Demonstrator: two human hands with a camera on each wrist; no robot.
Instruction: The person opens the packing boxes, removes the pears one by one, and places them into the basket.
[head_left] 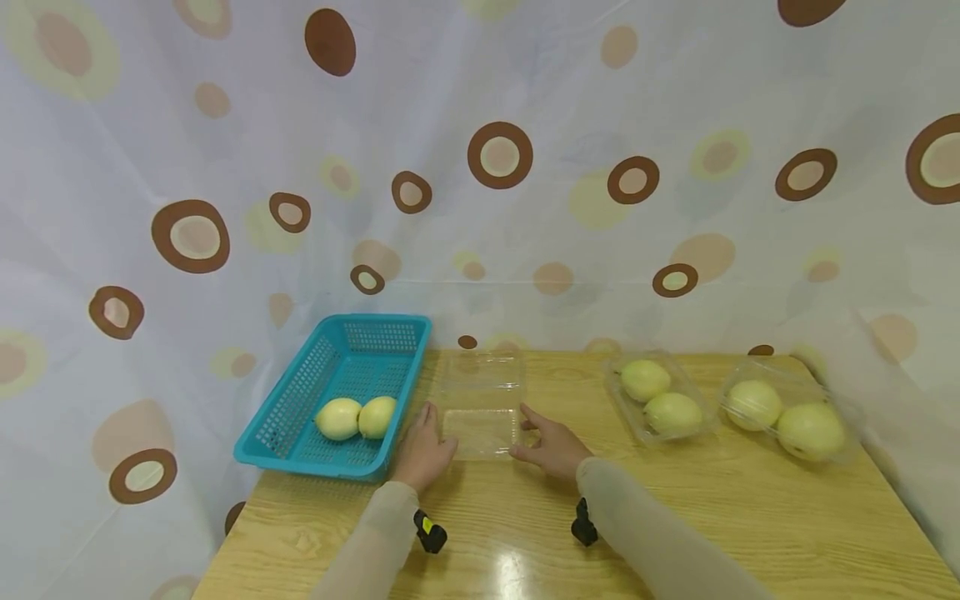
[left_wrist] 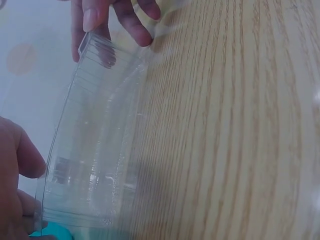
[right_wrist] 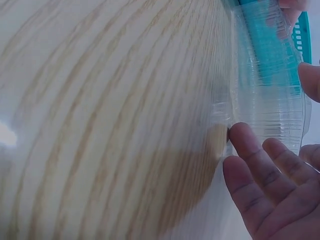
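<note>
A clear plastic clamshell box [head_left: 482,433] sits on the wooden table with its lid [head_left: 483,369] folded back toward the curtain. My left hand [head_left: 426,452] is at the left side of the box, fingers extended and thumb by the near corner. On the opposite side is my right hand [head_left: 553,444], its fingers spread beside the wall. The left wrist view shows the right thumb [left_wrist: 90,19] at the corner of the rim. Fingertips [right_wrist: 240,134] of the right hand lie close to the lower wall in the right wrist view; exact contact is unclear.
Left of the box stands a blue plastic basket [head_left: 258,450] with two pale yellow-green fruits [head_left: 339,419] inside. Two clear boxes [head_left: 637,425] [head_left: 772,429], each with two similar fruits, stand on the right. A dotted curtain [head_left: 555,225] hangs behind the table [head_left: 495,517].
</note>
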